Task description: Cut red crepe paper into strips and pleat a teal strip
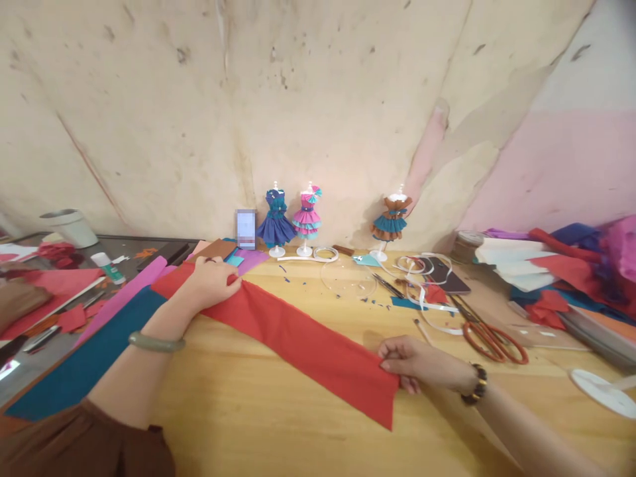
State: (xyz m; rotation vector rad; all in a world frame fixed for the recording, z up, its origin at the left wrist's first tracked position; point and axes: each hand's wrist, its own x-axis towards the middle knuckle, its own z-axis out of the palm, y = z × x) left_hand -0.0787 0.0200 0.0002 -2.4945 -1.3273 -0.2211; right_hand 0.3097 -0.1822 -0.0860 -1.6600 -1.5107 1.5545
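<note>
The left hand point(217, 281) pinches the edge of a long red strip point(303, 338) — the right hand point(403, 359) grips it near one end, so it spans between them. Right of that grip lie orange-handled scissors point(491, 336); small dressed mannequins point(307, 217) stand beyond.

Left arm: brown sleeve point(82, 447), loose and creased, hem on the forearm. Smooth rounded bangle point(156, 342), muted grey-green, one solid ring. Right wrist: snug bracelet point(476, 384), chunky dark beads with gold-coloured accents. Left hand point(213, 285) and right hand point(405, 363): bare, ungloved.
</note>
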